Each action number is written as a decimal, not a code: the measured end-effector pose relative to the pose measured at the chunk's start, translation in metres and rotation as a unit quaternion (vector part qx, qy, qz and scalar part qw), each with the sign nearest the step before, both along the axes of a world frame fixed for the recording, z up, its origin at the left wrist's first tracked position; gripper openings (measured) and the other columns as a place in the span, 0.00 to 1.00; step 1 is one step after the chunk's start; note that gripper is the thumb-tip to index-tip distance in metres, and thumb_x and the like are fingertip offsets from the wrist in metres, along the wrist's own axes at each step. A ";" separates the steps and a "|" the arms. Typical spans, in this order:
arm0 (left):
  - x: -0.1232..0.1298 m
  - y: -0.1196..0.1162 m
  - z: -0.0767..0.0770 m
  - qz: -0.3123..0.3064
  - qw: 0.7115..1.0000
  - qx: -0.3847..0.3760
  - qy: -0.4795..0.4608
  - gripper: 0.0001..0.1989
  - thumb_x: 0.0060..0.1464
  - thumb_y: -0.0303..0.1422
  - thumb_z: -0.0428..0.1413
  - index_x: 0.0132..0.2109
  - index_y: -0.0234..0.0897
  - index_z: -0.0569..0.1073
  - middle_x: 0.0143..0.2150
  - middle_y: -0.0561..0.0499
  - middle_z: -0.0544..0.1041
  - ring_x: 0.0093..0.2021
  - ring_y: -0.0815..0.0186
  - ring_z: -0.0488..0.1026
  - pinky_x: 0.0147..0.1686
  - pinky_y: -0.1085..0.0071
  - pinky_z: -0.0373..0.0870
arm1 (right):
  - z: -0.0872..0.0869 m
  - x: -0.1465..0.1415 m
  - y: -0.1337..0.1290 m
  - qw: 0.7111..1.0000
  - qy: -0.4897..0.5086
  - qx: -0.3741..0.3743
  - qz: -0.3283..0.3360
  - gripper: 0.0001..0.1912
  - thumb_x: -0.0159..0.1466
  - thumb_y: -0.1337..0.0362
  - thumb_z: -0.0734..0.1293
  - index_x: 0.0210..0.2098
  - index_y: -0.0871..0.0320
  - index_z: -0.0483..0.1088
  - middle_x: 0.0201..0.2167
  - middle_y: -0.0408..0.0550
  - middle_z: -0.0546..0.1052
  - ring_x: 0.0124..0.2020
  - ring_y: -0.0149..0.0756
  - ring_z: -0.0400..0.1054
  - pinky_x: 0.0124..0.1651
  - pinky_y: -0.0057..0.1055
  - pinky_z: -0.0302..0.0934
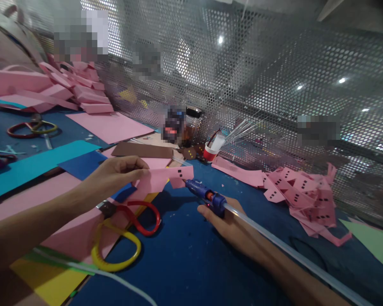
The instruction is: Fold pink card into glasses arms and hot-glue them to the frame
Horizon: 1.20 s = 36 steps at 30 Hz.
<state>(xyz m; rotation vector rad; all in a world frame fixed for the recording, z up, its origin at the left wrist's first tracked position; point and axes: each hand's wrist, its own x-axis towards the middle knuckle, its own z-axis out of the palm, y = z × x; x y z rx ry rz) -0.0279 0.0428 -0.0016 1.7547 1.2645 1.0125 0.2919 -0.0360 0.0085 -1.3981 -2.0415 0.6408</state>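
Between the thumb and fingers of my left hand (127,170) is a pink paper piece (161,176) with small dark squares near its right end. My right hand (221,214) is wrapped round a blue glue gun (204,193), and a long clear glue stick (274,238) runs out of its back toward the lower right. The gun's nozzle is at the right end of the pink piece, by a small folded flap; whether it touches cannot be made out. Scissors with red and yellow handles (116,255) lie just below my left hand.
Pink cut pieces with dark squares (306,195) are piled at the right. Coloured sheets (51,163) and more scissors (32,127) lie left. A red-and-white cup (211,152) stands by the perforated metal wall (258,63). A pale cable (115,276) crosses the lower left.
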 end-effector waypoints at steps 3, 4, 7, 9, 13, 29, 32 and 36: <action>0.000 0.001 -0.001 0.003 1.000 0.003 0.000 0.14 0.56 0.45 0.61 0.37 0.38 0.78 0.31 0.53 0.76 0.32 0.67 0.68 0.32 0.70 0.63 | -0.001 0.001 0.001 1.000 0.001 0.000 0.000 0.18 0.69 0.51 0.66 0.29 0.55 0.66 0.24 0.41 0.70 0.26 0.31 0.62 0.30 0.32 0.55; 0.000 0.001 -0.001 0.004 1.000 0.005 0.000 0.15 0.56 0.45 0.61 0.37 0.38 0.78 0.31 0.53 0.77 0.31 0.67 0.68 0.32 0.70 0.63 | -0.002 0.001 0.001 1.000 0.002 -0.001 0.002 0.18 0.70 0.51 0.66 0.29 0.55 0.66 0.24 0.41 0.70 0.26 0.31 0.62 0.30 0.32 0.55; 0.001 0.001 -0.001 0.007 1.000 0.010 0.002 0.15 0.56 0.46 0.61 0.37 0.38 0.78 0.32 0.53 0.77 0.31 0.67 0.68 0.32 0.70 0.63 | -0.003 0.001 0.001 1.000 -0.002 0.001 0.000 0.18 0.69 0.51 0.66 0.28 0.55 0.64 0.25 0.40 0.69 0.26 0.31 0.61 0.30 0.31 0.55; 0.001 0.001 -0.001 0.007 1.000 0.013 0.004 0.15 0.56 0.46 0.61 0.37 0.38 0.78 0.32 0.53 0.76 0.32 0.67 0.69 0.32 0.71 0.63 | -0.002 0.000 0.001 1.000 -0.007 0.001 -0.007 0.19 0.69 0.51 0.66 0.27 0.55 0.62 0.25 0.40 0.67 0.26 0.31 0.60 0.30 0.31 0.54; 0.001 0.001 -0.001 0.008 1.000 0.008 0.004 0.15 0.56 0.46 0.61 0.37 0.38 0.78 0.32 0.53 0.77 0.31 0.67 0.68 0.32 0.71 0.63 | -0.003 0.001 0.001 1.000 0.001 -0.001 -0.003 0.19 0.69 0.51 0.67 0.27 0.54 0.60 0.24 0.39 0.66 0.26 0.30 0.59 0.30 0.30 0.53; 0.003 0.000 -0.001 0.013 1.000 0.010 0.002 0.15 0.54 0.46 0.60 0.36 0.38 0.77 0.33 0.53 0.76 0.32 0.67 0.68 0.32 0.71 0.64 | -0.006 0.001 0.002 1.000 0.003 -0.002 -0.006 0.16 0.69 0.51 0.66 0.30 0.54 0.66 0.25 0.41 0.70 0.26 0.31 0.62 0.30 0.31 0.55; 0.003 0.000 -0.001 0.011 1.000 0.008 0.006 0.15 0.54 0.46 0.60 0.36 0.38 0.77 0.32 0.53 0.76 0.32 0.67 0.68 0.32 0.70 0.63 | -0.005 0.000 0.001 1.000 0.001 0.002 -0.005 0.17 0.69 0.52 0.67 0.29 0.54 0.64 0.24 0.40 0.69 0.25 0.31 0.61 0.29 0.31 0.54; 0.003 0.000 0.000 0.011 1.000 0.010 0.007 0.15 0.56 0.46 0.60 0.36 0.38 0.77 0.32 0.53 0.76 0.32 0.66 0.68 0.32 0.70 0.63 | -0.006 0.000 0.002 1.000 -0.003 0.004 -0.010 0.17 0.68 0.52 0.67 0.28 0.54 0.63 0.24 0.39 0.68 0.25 0.31 0.60 0.29 0.31 0.53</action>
